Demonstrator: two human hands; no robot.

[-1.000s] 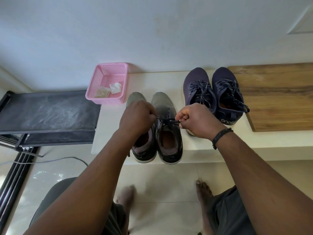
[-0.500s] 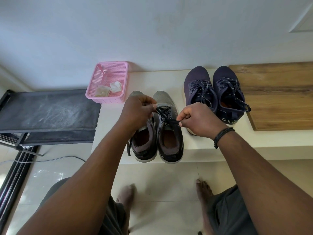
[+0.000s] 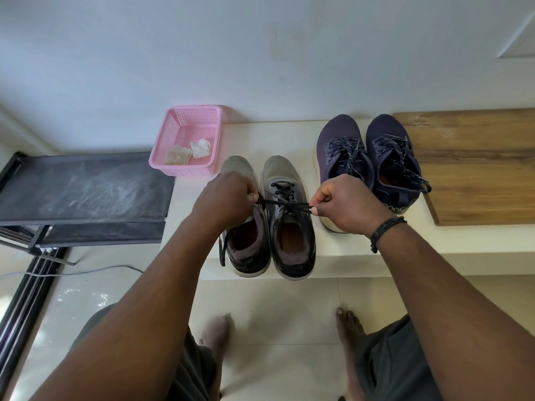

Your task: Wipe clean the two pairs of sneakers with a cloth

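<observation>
A pair of grey sneakers with black heels stands on a white ledge [image 3: 356, 256], toes to the wall. My left hand [image 3: 224, 198] pinches one end of the black lace [image 3: 285, 204] of the right grey sneaker [image 3: 289, 227], and my right hand [image 3: 346, 206] pinches the other end. The lace is stretched level between them. My left hand covers part of the left grey sneaker [image 3: 246, 247]. A navy pair of sneakers [image 3: 370, 160] stands to the right, laces loose. Two crumpled cloths [image 3: 189, 150] lie in a pink basket [image 3: 188, 123].
A wooden board [image 3: 477, 166] lies on the ledge right of the navy pair. A black metal rack [image 3: 84, 192] stands at the left, with a thin cable [image 3: 86, 270] on the tiled floor. My bare feet [image 3: 347, 325] are on the floor below the ledge.
My hands have drawn apart, pulling the grey sneaker's lace out taut sideways. Earlier they were close together over the tongue.
</observation>
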